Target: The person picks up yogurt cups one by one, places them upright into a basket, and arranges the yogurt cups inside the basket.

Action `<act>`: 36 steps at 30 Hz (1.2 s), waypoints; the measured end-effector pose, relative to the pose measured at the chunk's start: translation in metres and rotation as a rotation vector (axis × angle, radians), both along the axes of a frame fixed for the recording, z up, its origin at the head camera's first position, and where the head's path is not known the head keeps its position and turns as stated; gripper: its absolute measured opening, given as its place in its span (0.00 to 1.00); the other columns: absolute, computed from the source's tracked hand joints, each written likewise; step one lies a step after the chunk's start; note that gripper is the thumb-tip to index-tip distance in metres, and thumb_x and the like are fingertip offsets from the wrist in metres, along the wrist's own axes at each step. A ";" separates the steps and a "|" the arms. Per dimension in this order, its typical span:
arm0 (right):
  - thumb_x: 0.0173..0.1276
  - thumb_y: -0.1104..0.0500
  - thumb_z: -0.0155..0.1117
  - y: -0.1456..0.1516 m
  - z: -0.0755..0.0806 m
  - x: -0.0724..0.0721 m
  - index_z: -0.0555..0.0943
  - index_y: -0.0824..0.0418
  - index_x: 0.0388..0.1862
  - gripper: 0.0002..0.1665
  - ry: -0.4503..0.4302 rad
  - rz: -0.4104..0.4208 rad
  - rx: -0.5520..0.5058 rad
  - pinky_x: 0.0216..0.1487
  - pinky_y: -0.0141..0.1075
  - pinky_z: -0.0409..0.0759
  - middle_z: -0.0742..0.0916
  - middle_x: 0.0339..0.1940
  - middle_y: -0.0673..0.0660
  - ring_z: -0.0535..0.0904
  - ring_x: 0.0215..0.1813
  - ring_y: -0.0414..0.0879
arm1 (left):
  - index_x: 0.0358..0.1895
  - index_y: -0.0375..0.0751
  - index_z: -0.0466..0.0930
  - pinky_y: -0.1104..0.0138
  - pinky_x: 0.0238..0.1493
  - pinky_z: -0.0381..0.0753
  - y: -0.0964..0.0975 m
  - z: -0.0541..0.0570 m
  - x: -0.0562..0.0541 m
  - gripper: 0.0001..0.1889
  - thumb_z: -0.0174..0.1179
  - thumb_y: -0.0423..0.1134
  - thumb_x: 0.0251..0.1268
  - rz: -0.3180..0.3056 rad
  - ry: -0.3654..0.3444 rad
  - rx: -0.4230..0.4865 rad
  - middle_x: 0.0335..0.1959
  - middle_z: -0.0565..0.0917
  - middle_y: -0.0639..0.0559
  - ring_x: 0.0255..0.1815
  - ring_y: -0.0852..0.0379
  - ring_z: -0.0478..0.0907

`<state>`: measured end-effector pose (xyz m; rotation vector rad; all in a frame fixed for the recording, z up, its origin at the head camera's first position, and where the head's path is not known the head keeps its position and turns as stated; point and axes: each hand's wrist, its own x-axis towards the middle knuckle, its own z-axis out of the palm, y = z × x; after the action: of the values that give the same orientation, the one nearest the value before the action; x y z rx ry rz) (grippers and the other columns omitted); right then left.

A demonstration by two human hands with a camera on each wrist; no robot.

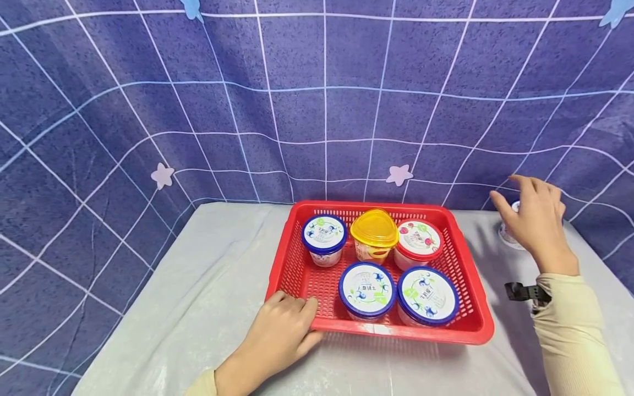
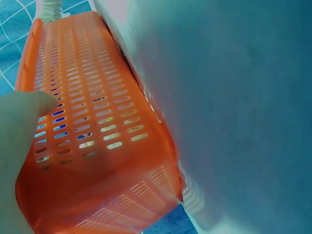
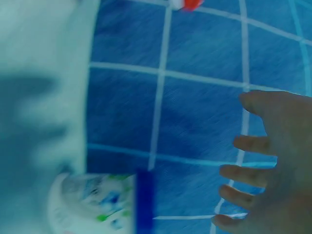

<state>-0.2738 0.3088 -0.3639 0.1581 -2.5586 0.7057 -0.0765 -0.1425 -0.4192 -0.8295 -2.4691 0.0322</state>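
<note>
My left hand [image 1: 279,333] grips the near left corner of a red plastic basket [image 1: 480,322]. Its fingers go over the rim and the thumb lies against the slotted outer wall, as the left wrist view also shows. Inside the basket stand three blue-lidded yogurt cups, one of them the far left cup [image 1: 324,234], plus a yellow-lidded cup [image 1: 373,228] and a red-lidded cup [image 1: 418,240]. Over at the right, my right hand [image 1: 537,220] hovers with fingers spread, holding nothing. Partly hidden behind it is another yogurt cup [image 1: 510,235], whose blue lid shows in the right wrist view [image 3: 97,204].
A pale cloth covers the table [image 1: 208,264] under the basket. Behind and to the sides hangs a blue-purple curtain [image 1: 346,110] with a grid of lines and star shapes. On my right wrist sits a dark strap [image 1: 527,291].
</note>
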 end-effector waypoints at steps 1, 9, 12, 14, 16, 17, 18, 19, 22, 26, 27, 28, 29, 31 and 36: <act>0.73 0.43 0.54 0.004 -0.003 -0.002 0.67 0.70 0.68 0.38 -0.010 -0.022 0.003 0.56 0.71 0.51 0.68 0.66 0.77 0.54 0.69 0.78 | 0.31 0.45 0.70 0.59 0.33 0.72 0.000 0.000 0.000 0.22 0.65 0.59 0.53 -0.006 0.005 0.000 0.16 0.71 0.57 0.19 0.55 0.77; 0.69 0.35 0.54 0.022 -0.033 -0.018 0.63 0.71 0.68 0.47 -0.028 -0.135 0.037 0.62 0.71 0.42 0.56 0.72 0.80 0.42 0.74 0.74 | 0.34 0.42 0.75 0.59 0.32 0.72 0.000 0.002 0.005 0.21 0.63 0.59 0.55 -0.038 0.050 0.018 0.17 0.75 0.55 0.19 0.54 0.77; 0.68 0.32 0.54 0.025 -0.044 -0.022 0.62 0.72 0.68 0.49 -0.060 -0.158 0.063 0.61 0.72 0.43 0.56 0.70 0.82 0.43 0.73 0.76 | 0.33 0.43 0.74 0.60 0.29 0.71 0.003 0.004 0.010 0.21 0.63 0.58 0.55 -0.034 0.041 0.033 0.17 0.74 0.55 0.18 0.55 0.76; 0.68 0.31 0.52 0.028 -0.048 -0.023 0.60 0.72 0.69 0.51 -0.095 -0.167 0.089 0.60 0.73 0.43 0.57 0.68 0.83 0.44 0.71 0.79 | 0.31 0.45 0.73 0.62 0.29 0.71 0.005 0.007 0.013 0.20 0.63 0.58 0.57 -0.028 0.011 0.061 0.16 0.73 0.57 0.18 0.57 0.75; 0.69 0.30 0.50 0.030 -0.050 -0.023 0.59 0.71 0.70 0.52 -0.122 -0.178 0.109 0.60 0.73 0.43 0.57 0.66 0.85 0.45 0.70 0.80 | 0.30 0.46 0.73 0.62 0.32 0.72 0.006 0.012 0.015 0.21 0.62 0.61 0.59 -0.029 -0.021 0.100 0.18 0.73 0.58 0.21 0.57 0.75; 0.69 0.30 0.50 0.030 -0.051 -0.023 0.59 0.71 0.70 0.51 -0.130 -0.184 0.116 0.60 0.73 0.43 0.57 0.65 0.85 0.45 0.69 0.81 | 0.30 0.47 0.73 0.62 0.36 0.73 0.005 0.015 0.016 0.21 0.61 0.62 0.61 -0.042 -0.036 0.121 0.19 0.73 0.59 0.23 0.58 0.75; 0.70 0.31 0.49 0.031 -0.050 -0.023 0.59 0.72 0.70 0.51 -0.136 -0.190 0.120 0.60 0.73 0.42 0.56 0.65 0.86 0.44 0.69 0.82 | 0.30 0.48 0.73 0.62 0.40 0.74 0.004 0.018 0.016 0.22 0.60 0.64 0.62 -0.060 -0.050 0.144 0.21 0.74 0.59 0.27 0.58 0.75; 0.70 0.31 0.48 0.031 -0.051 -0.023 0.59 0.72 0.70 0.50 -0.138 -0.196 0.119 0.60 0.74 0.42 0.56 0.65 0.86 0.44 0.69 0.82 | 0.31 0.48 0.74 0.62 0.44 0.73 0.001 0.022 0.015 0.23 0.59 0.65 0.62 -0.080 -0.057 0.166 0.23 0.74 0.59 0.30 0.58 0.75; 0.72 0.34 0.48 0.028 -0.052 -0.022 0.61 0.70 0.68 0.45 -0.135 -0.213 0.093 0.60 0.75 0.40 0.58 0.63 0.87 0.44 0.69 0.83 | 0.31 0.47 0.74 0.60 0.50 0.70 -0.015 0.034 0.005 0.22 0.56 0.63 0.66 -0.135 -0.025 0.235 0.27 0.73 0.58 0.36 0.56 0.72; 0.73 0.37 0.47 0.025 -0.056 -0.021 0.63 0.66 0.68 0.40 -0.144 -0.217 0.059 0.57 0.77 0.41 0.60 0.62 0.86 0.46 0.67 0.85 | 0.28 0.47 0.71 0.63 0.38 0.68 -0.048 0.045 -0.017 0.18 0.58 0.56 0.68 -0.067 0.033 0.362 0.26 0.70 0.58 0.30 0.58 0.68; 0.74 0.38 0.47 0.026 -0.057 -0.021 0.63 0.66 0.69 0.39 -0.148 -0.217 0.056 0.56 0.78 0.42 0.60 0.62 0.86 0.47 0.66 0.86 | 0.27 0.48 0.70 0.64 0.34 0.67 -0.056 0.046 -0.024 0.17 0.58 0.55 0.68 -0.021 0.025 0.395 0.24 0.69 0.58 0.27 0.59 0.67; 0.74 0.39 0.47 0.026 -0.057 -0.021 0.63 0.65 0.69 0.38 -0.154 -0.216 0.058 0.54 0.78 0.44 0.60 0.63 0.86 0.47 0.66 0.86 | 0.26 0.49 0.69 0.65 0.29 0.66 -0.062 0.045 -0.032 0.17 0.59 0.54 0.68 0.029 0.006 0.422 0.22 0.68 0.59 0.25 0.60 0.65; 0.74 0.39 0.47 0.027 -0.056 -0.020 0.63 0.65 0.69 0.37 -0.160 -0.215 0.060 0.53 0.79 0.45 0.60 0.63 0.86 0.48 0.65 0.87 | 0.25 0.50 0.68 0.66 0.26 0.65 -0.067 0.044 -0.041 0.18 0.58 0.54 0.69 0.086 -0.022 0.437 0.20 0.68 0.59 0.23 0.60 0.64; 0.74 0.41 0.49 0.030 -0.055 -0.018 0.63 0.65 0.68 0.36 -0.172 -0.219 0.064 0.51 0.79 0.47 0.59 0.62 0.87 0.49 0.63 0.88 | 0.22 0.51 0.65 0.66 0.20 0.62 -0.072 0.039 -0.059 0.21 0.56 0.56 0.70 0.197 -0.092 0.437 0.16 0.65 0.60 0.18 0.61 0.62; 0.69 0.40 0.56 0.039 -0.050 -0.014 0.63 0.67 0.67 0.39 -0.231 -0.230 0.077 0.49 0.81 0.48 0.59 0.57 0.89 0.48 0.61 0.90 | 0.17 0.50 0.63 0.61 0.17 0.64 -0.085 0.025 -0.112 0.27 0.48 0.62 0.72 0.364 -0.178 0.400 0.11 0.64 0.56 0.13 0.55 0.64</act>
<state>-0.2881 0.3482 -0.4143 -0.2020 -2.7643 0.5654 -0.1888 -0.2277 -0.3944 -0.2176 -2.6319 -0.4074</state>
